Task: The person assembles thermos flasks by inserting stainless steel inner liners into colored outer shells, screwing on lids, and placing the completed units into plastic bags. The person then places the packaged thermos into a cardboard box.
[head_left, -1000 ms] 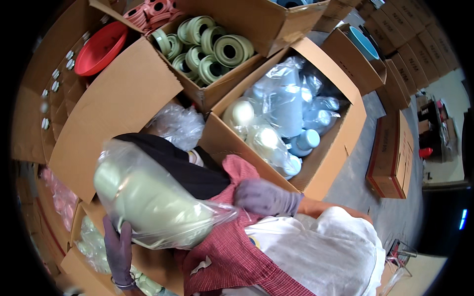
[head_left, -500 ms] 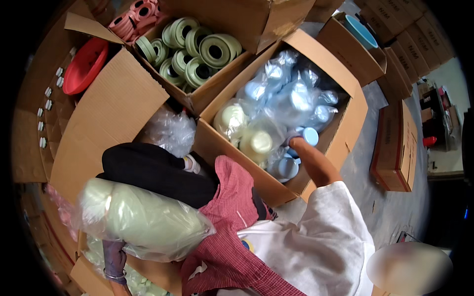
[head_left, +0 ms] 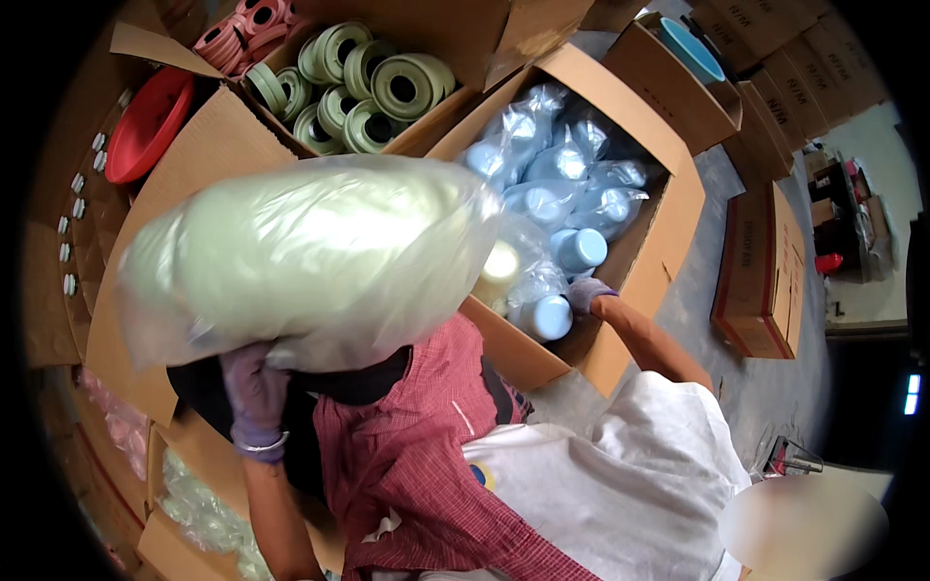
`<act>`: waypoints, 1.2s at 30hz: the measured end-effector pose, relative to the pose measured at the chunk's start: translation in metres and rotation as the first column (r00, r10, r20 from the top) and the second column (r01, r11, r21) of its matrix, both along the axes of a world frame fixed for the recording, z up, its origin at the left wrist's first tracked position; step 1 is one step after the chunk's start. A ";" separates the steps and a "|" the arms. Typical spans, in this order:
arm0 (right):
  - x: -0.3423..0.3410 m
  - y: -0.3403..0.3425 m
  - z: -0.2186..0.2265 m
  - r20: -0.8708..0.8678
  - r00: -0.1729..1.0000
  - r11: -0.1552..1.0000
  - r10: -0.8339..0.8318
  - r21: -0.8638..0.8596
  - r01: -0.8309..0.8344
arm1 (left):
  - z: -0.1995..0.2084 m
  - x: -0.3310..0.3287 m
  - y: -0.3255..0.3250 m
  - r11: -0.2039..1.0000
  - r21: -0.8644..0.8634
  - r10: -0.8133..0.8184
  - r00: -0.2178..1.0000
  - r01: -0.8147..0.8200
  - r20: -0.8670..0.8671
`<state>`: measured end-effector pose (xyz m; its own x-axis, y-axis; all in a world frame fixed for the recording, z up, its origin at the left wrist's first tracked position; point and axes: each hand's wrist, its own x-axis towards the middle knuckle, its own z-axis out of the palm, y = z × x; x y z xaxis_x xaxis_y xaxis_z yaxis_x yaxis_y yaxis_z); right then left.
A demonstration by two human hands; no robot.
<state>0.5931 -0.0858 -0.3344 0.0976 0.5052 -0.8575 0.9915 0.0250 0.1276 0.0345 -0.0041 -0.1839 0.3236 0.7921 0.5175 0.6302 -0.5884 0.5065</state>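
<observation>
My left hand (head_left: 257, 387), in a purple glove, grips a big clear plastic bag (head_left: 320, 252) from its near side. Pale green, rounded goods fill this bag, which is held up above my lap and in front of the boxes' near edges. My right hand (head_left: 586, 292), gloved too, reaches into an open cardboard box (head_left: 639, 300). It is against a light blue cup-like container (head_left: 545, 318); its fingers are mostly hidden. Another blue container (head_left: 579, 250) stands just beyond it. A pale green bagged piece (head_left: 499, 263) lies to the left, partly covered by the large bag.
Several bagged blue containers (head_left: 542, 198) fill the box's far part. Green rings (head_left: 405, 87) sit in a box behind, pink rings (head_left: 232, 39) beyond. At left is a red basin (head_left: 150, 126); at far right, a closed carton (head_left: 760, 271). Bagged goods (head_left: 199, 504) lie lower left.
My left hand has raised the green bag and brought it up and to the right. My right hand has shifted slightly nearer to me inside the box, beside the nearest blue container.
</observation>
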 end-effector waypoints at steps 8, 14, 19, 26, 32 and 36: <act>0.030 -0.029 0.233 -0.744 0.471 0.536 -0.473 0.181 0.825 | -0.032 0.107 0.026 0.809 -0.458 -0.086 0.844 0.370 0.530; 0.075 -0.031 0.340 -0.847 0.472 0.196 -0.243 0.434 0.879 | -0.080 0.254 0.018 0.668 -0.419 -0.314 0.744 0.614 0.590; 0.015 0.021 0.355 -0.910 0.415 0.141 -0.007 0.410 0.901 | -0.115 0.307 -0.004 0.554 -0.648 -0.592 0.795 0.522 0.135; -0.163 0.100 0.336 -0.998 0.032 0.577 0.058 0.059 0.814 | 0.009 0.130 0.089 0.655 -0.286 0.098 0.297 0.699 0.950; -0.250 0.126 0.298 -0.618 -0.582 0.751 -0.528 -0.660 0.020 | 0.082 -0.058 0.060 0.946 -0.309 0.242 0.421 0.097 0.874; -0.323 0.136 0.282 -0.810 -0.398 0.657 -0.430 -0.583 0.478 | 0.111 -0.110 0.033 0.943 -0.231 0.329 0.791 -0.241 0.516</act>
<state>0.2697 0.0501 -0.0526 -0.4683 0.8214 -0.3257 -0.2830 -0.4886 -0.8253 -0.0757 0.0291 -0.0731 -0.2260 0.8831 0.4112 0.3562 -0.3180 0.8786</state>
